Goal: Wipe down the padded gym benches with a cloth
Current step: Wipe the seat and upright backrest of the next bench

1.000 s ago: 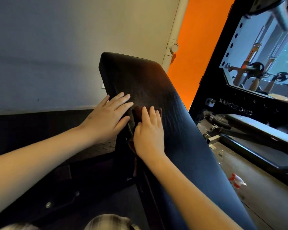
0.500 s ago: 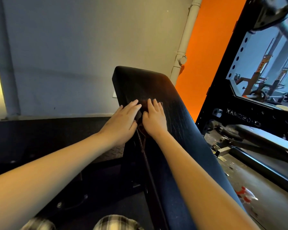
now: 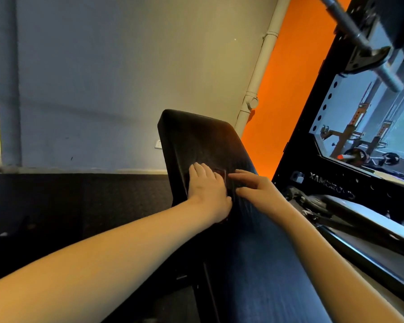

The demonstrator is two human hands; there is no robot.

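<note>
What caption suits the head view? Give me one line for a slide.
Left hand presses a dark cloth onto the inclined black bench pad, right hand outstretched beside it.

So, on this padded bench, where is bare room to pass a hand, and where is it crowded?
Bare: the top of the bench pad, between its upper edge and the fingers, and the lower part between the forearms. Crowded: the middle, where the left hand presses the cloth and the right hand lies close beside it.
</note>
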